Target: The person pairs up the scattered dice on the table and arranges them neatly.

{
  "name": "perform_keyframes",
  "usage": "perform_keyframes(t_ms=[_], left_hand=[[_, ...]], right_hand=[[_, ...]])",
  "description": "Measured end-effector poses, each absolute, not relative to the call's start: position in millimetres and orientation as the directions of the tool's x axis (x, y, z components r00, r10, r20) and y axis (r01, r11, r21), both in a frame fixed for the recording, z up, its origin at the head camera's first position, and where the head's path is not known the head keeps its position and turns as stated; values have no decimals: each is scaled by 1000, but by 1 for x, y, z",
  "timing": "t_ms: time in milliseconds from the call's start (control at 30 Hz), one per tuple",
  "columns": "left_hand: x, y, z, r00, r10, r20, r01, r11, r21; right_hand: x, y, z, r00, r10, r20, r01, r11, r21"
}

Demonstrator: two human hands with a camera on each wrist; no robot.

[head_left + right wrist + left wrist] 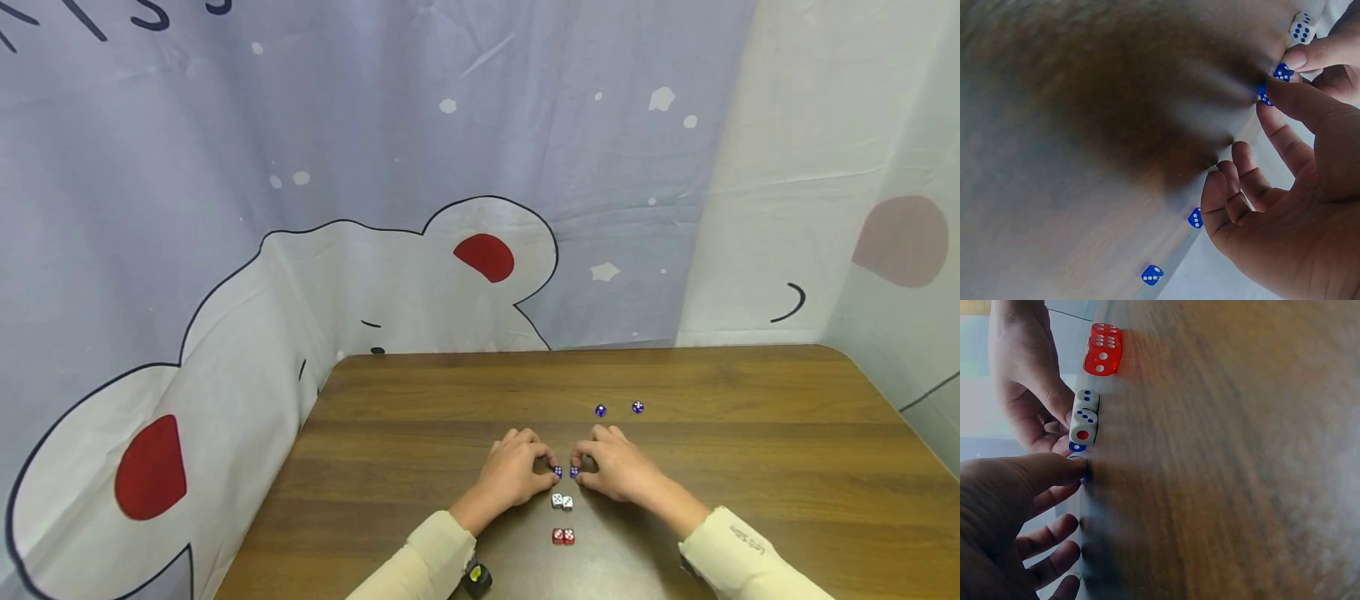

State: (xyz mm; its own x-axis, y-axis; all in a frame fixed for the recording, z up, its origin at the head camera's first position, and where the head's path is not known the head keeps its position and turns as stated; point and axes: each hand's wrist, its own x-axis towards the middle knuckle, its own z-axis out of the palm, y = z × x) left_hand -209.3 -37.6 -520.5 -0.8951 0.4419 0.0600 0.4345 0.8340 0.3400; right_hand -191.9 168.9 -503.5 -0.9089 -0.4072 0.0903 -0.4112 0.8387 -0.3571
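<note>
Between thumb and forefinger my left hand (516,468) pinches a blue die (557,472) on the wooden table. Facing it, my right hand (618,467) pinches another blue die (574,472), with a small gap between the two in the head view. Just nearer to me sits a pair of white dice (562,502), side by side. Closer still, two red dice (563,537) stand touching in a row. In the right wrist view the fingers partly cover the blue die (1265,95) of my right hand.
Beyond my right hand lie two loose blue dice, one to the left (601,410) and one to the right (637,407). The brown table (420,392) ends at a printed curtain (360,283) behind it. A black object (477,577) shows by my left sleeve.
</note>
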Motion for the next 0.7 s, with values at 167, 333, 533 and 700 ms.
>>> perform_keyframes(t_ms=[167, 333, 533, 700], left_hand=[[-209, -38, -521, -894, 443, 64, 436, 832, 343], [-210, -38, -521, -899, 435, 57, 427, 836, 345], [-210, -38, -521, -896, 440, 63, 433, 831, 348], [-210, -38, -521, -898, 436, 57, 427, 835, 347]], right_hand=[[-192, 165, -502, -911, -405, 80, -405, 839, -362], [-192, 162, -502, -909, -411, 76, -409, 837, -363], [-192, 159, -503, -911, -405, 76, -404, 842, -358], [-193, 158, -504, -910, -406, 78, -406, 842, -355]])
